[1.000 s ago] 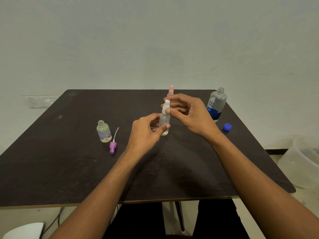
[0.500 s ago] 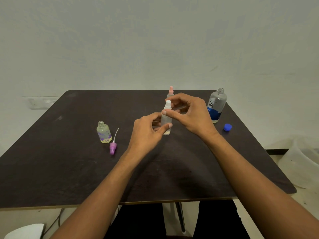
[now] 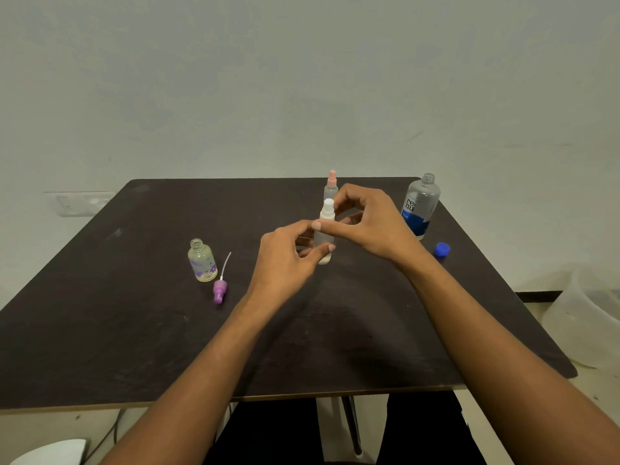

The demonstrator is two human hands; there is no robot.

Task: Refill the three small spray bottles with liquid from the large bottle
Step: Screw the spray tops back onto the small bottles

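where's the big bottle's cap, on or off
Off: the large bottle shows a bare threaded neck; the blue cap lies on the table beside it.

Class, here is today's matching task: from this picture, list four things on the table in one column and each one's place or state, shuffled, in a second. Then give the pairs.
Things
1. large bottle
2. purple spray head
3. white-topped spray bottle
4. blue cap

Place or state
A. held by the left hand and the right hand
B. lies beside the flowered bottle
C. stands open, without its cap
D. lies on the table near the large bottle

Pairs: 1-C, 2-B, 3-A, 4-D
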